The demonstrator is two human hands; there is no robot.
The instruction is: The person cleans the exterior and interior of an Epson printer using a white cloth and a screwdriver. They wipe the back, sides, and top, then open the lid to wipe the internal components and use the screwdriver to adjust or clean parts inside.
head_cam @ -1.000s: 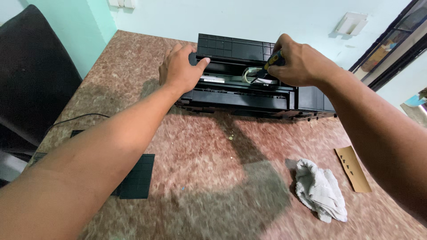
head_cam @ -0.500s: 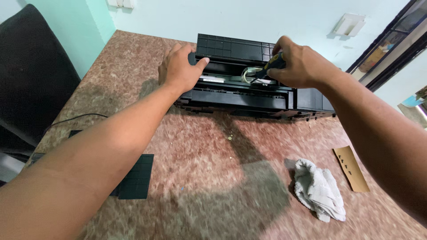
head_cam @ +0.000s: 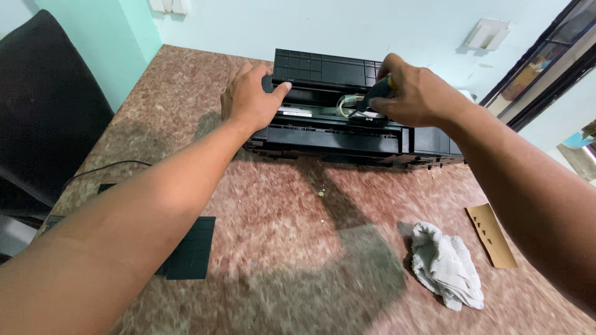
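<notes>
- My left hand (head_cam: 248,99) lies flat on the left end of the black printer (head_cam: 347,133), fingers spread, thumb hooked over the upper edge; palm pressing down, nothing grasped.
- My right hand (head_cam: 413,96) is clenched around a screwdriver (head_cam: 375,93) (dark handle with a bit of yellow showing), which points down and left into the open top of the printer.
- Screwdriver tip sits near a loop of pale tubing (head_cam: 345,102) inside the printer; contact with any part cannot be made out.
- Printer stands at the far edge of the reddish stone table (head_cam: 273,205), close against the pale wall.
- Small brass-coloured screw (head_cam: 321,193) lies on the table just in front of the printer.
- White cloth (head_cam: 447,267) lies crumpled at near right; a brown card strip (head_cam: 492,236) just beside it.
- Black gridded panel (head_cam: 189,248) lies flat at near left, partly under my left forearm.
- Black chair (head_cam: 43,105) stands off the table's left side.
</notes>
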